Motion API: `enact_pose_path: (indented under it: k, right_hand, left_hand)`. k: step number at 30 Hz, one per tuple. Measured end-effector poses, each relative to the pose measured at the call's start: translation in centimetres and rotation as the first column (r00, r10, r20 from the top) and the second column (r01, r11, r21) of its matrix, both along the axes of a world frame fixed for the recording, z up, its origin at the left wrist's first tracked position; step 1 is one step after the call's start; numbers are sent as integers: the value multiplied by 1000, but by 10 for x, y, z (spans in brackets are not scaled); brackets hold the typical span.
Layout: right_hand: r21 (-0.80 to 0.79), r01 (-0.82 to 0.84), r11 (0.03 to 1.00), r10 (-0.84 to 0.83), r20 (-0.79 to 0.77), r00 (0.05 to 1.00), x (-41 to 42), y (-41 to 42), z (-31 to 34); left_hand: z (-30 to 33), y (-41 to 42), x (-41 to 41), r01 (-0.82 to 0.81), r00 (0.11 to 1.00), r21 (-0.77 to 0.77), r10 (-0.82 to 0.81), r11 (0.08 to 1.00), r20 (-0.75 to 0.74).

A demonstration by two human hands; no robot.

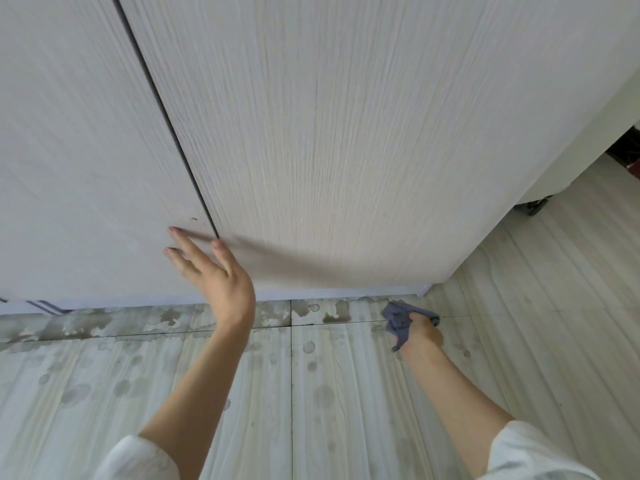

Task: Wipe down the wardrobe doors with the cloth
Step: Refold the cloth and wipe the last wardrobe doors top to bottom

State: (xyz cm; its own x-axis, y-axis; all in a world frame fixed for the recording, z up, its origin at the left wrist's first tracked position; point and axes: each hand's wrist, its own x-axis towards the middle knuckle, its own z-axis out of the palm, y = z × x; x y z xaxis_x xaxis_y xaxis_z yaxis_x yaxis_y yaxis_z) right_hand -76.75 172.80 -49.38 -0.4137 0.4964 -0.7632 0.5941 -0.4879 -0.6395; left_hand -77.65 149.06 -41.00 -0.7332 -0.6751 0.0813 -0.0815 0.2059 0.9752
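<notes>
Two pale wardrobe doors [329, 140] with fine vertical wood grain meet at a thin dark seam. The left hand [214, 271] lies flat against them beside the seam, fingers straight. Low at the right door's bottom corner, the right hand [420, 332] holds a crumpled grey-blue cloth [398, 322] in a tight grip, above the water-spotted tiled floor [311, 393].

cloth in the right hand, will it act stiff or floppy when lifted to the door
Probably floppy: the cloth is bunched in the right hand, with a loose corner hanging below. Likely light, as one hand holds it. It may be damp, given the wet marks on the floor.
</notes>
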Motion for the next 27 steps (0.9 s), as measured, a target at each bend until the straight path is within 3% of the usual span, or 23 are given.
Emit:
enact_pose_path:
  k: [5, 8, 12, 14, 16, 18, 22, 27]
  right_hand:
    - [-50, -137, 989, 135, -49, 990, 13, -37, 11]
    - [-73, -287, 955, 283, -58, 957, 29, -60, 30]
    - [-163, -456, 875, 427, -186, 885, 45, -82, 58]
    - [-96, -611, 785, 587, -199, 785, 47, -85, 61]
    - [-29, -771, 636, 744, -238, 624, 46, -84, 68]
    - [-10, -835, 551, 793, -306, 527, 44, -79, 76]
    - [44, -854, 519, 810, -344, 475, 47, -80, 84]
    - [36, -859, 510, 798, -391, 458, 56, -89, 87]
  left_hand:
    - [-17, 9, 38, 161, 946, 151, -196, 975, 257]
    - [-18, 10, 56, 308, 818, 289, -408, 906, 405]
    - [-2, 11, 67, 540, 672, 294, -614, 789, 413]
    - [3, 8, 70, 640, 612, 244, -675, 729, 411]
    - [7, 1, 72, 732, 521, 209, -731, 648, 440]
    - [9, -7, 72, 793, 457, 163, -751, 587, 477]
    - [7, -17, 69, 800, 512, 2, -683, 600, 521]
    - [8, -21, 68, 682, 652, -169, -486, 712, 582]
